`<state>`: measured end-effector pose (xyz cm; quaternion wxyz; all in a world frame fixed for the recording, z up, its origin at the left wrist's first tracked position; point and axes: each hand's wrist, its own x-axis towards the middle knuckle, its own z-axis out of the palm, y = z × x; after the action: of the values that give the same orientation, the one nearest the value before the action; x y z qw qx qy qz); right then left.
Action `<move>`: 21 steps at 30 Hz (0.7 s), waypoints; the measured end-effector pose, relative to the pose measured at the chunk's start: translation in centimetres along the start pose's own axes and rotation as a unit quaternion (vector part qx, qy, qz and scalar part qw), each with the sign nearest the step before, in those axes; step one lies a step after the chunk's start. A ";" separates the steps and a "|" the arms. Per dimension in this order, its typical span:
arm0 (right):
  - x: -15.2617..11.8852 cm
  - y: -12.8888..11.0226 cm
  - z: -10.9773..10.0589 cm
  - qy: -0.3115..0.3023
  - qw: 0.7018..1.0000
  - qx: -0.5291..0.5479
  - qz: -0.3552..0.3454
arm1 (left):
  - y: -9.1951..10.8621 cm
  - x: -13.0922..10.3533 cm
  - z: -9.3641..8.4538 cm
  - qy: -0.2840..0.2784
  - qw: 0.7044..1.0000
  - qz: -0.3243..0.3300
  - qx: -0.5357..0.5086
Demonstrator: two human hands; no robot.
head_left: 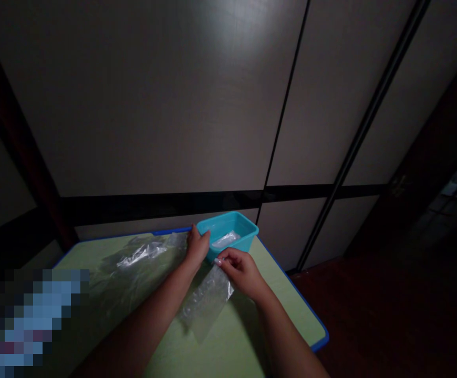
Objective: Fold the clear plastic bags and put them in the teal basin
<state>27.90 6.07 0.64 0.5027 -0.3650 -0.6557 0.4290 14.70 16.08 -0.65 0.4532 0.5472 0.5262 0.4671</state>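
A turquoise plastic basin stands at the far right corner of the table, with a folded clear plastic bag inside it. My left hand grips the basin's left rim, thumb on the inner side. Just in front of the basin, my right hand pinches the top edge of a clear plastic bag, which hangs down toward the table. More crumpled clear plastic lies on the table left of my left hand.
The light green table has a blue edge. Behind it rise large grey wardrobe doors with a black band. Dark reddish floor lies to the right. A pixelated patch covers the lower left corner.
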 end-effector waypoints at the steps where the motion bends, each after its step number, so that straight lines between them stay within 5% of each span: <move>1: 0.0 0.0 -0.2 0.003 1.000 0.009 0.008 | 0.0 0.0 0.0 0.028 1.000 0.002 0.005; 7: 0.6 -1.6 -2.9 0.111 0.993 0.031 0.030 | 0.1 0.3 -0.3 0.189 0.970 0.118 0.101; 10: 1.7 -3.5 -5.4 0.178 0.984 -0.004 0.029 | -0.5 0.6 -0.2 0.214 0.948 0.201 0.120; 15: 5.9 -6.0 -10.2 0.239 0.962 -0.130 -0.008 | -1.7 1.4 0.2 0.218 0.945 0.217 0.112; 18: 8.8 -6.1 -11.8 0.244 0.920 -0.304 -0.033 | -2.1 1.7 0.2 0.206 0.951 0.210 0.099; 21: 11.1 -5.6 -11.0 0.225 0.851 -0.474 -0.021 | -2.3 1.7 0.2 0.190 0.959 0.193 0.082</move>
<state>35.83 16.29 11.05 0.4116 -0.6317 -0.6558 -0.0390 14.59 17.91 -2.95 0.1996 0.5747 0.5233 0.5968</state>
